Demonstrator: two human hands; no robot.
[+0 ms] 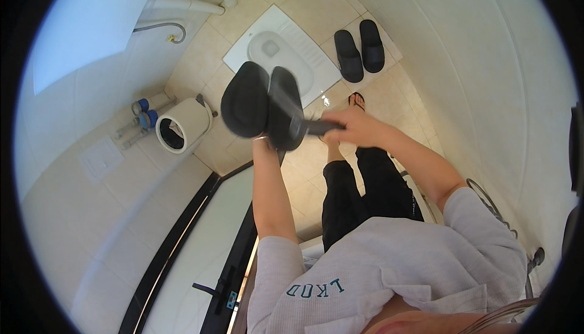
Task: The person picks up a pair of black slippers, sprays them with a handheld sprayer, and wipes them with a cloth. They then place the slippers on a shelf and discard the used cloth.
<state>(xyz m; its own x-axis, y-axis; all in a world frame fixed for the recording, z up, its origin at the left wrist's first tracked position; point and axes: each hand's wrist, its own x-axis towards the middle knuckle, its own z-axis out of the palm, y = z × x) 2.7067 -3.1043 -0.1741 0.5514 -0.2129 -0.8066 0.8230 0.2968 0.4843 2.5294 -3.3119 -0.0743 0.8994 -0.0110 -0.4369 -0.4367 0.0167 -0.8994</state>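
A pair of black slippers (244, 100), soles facing up, is held out in front of me side by side. My left hand is mostly hidden behind them; its wrist, with a thin band, shows just below, and the slippers rest in its grip. From the right, my right hand (350, 125) is closed round the dark handle of a brush (321, 128). The brush's head is smeared by motion and lies over the right-hand slipper of the pair, so its bristles cannot be made out.
Beyond the slippers, a white squat toilet (267, 45) is set in the beige tiled floor. Another black slipper pair (348, 57) stands at its right. At left are a white cylindrical bin (185, 126), blue-capped valves (146, 118) and a black-framed glass door (207, 255).
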